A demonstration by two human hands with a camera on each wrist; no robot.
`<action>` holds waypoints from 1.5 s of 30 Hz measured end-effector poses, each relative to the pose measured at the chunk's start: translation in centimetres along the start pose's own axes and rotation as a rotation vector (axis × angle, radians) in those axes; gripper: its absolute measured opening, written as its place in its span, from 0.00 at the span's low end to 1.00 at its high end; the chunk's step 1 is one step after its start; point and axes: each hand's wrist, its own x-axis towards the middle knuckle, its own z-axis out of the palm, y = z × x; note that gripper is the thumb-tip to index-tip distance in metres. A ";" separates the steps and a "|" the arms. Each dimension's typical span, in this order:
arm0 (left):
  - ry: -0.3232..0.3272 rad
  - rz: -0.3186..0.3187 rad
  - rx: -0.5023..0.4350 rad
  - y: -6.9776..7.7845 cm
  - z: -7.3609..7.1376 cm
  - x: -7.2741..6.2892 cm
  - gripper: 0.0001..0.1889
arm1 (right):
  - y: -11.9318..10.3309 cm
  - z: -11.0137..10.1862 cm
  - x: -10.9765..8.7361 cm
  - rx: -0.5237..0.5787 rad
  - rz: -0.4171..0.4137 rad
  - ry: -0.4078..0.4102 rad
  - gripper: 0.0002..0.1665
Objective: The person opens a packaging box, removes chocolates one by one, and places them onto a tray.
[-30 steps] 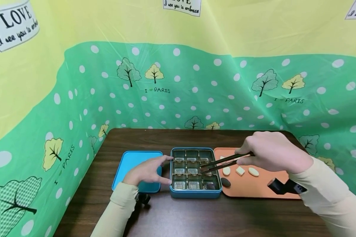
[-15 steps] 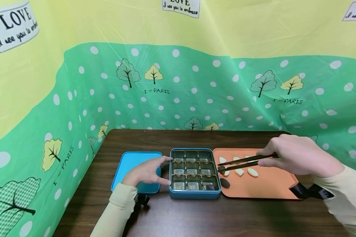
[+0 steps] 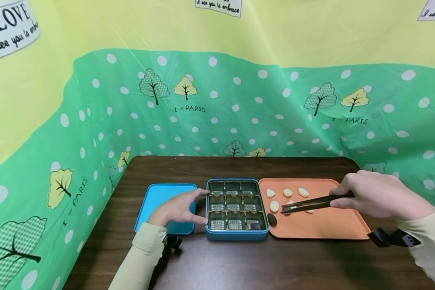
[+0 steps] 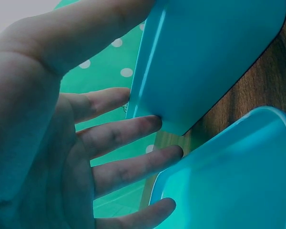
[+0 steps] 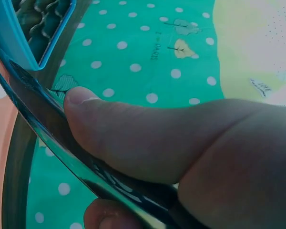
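Observation:
My right hand [image 3: 377,195] grips dark metal tongs [image 3: 313,203] between thumb and fingers. Over the orange tray [image 3: 330,225], the tong tips are close together at a partly covered white piece [image 3: 290,202]; I cannot tell whether they pinch it. A blue tin [image 3: 237,236] with a gold compartment insert stands left of the tray. Its front right compartment holds a dark piece [image 3: 254,226]. My left hand [image 3: 175,209] rests at the tin's left side, thumb and index finger touching it. Spread, fairly straight fingers [image 4: 128,171] show in the left wrist view.
Several white pieces, such as an oval one [image 3: 274,206], lie on the tray. A dark oval piece [image 3: 272,219] sits at the tray's left edge beside the tin. A blue lid [image 3: 156,201] lies partly under my left hand. A patterned cloth [image 3: 203,92] hangs behind the wooden table [image 3: 217,266].
My right hand has moved right with the tongs, from above the tin's right side to the white pieces on the tray. The left hand has stayed at the tin.

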 end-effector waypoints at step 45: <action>-0.003 -0.012 0.014 0.2 -0.2 0.0 0.51 | -5.0 -1.5 1.7 0.057 -0.158 0.047 0.11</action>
